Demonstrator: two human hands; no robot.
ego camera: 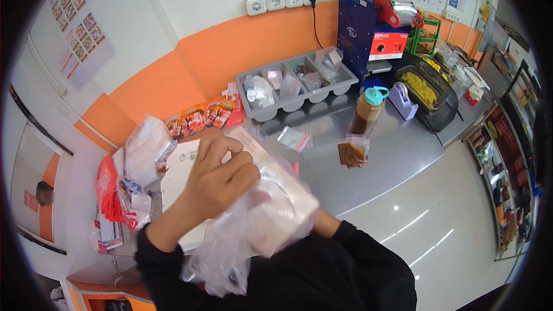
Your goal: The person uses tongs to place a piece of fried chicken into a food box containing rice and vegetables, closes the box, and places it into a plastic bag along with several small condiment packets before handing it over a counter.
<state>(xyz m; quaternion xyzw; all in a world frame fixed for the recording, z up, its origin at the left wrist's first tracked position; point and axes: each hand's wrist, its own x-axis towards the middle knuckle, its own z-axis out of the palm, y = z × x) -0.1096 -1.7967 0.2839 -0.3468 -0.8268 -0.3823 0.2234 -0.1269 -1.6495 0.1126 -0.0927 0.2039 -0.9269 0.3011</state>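
My left hand (222, 172) is raised above the counter with its fingers curled, at the upper edge of a translucent plastic bag (224, 242); whether the fingers pinch the bag is not plain. Inside or behind the plastic is a pale paper package (285, 211), tilted close to my body. My right hand is hidden behind this package; only its wrist (326, 223) shows. White flat cardboard (177, 181) lies under and behind my left hand. A small clear zip bag (295, 139) rests on the metal counter beyond the package.
A grey compartment tray (302, 100) with small bags stands by the wall, next to a blue cup sealing machine (356, 39). Nearer are a sauce bottle (367, 112), sauce sachets (354, 152) and a tape dispenser (404, 101). Red plastic bags (108, 190) lie at the left.
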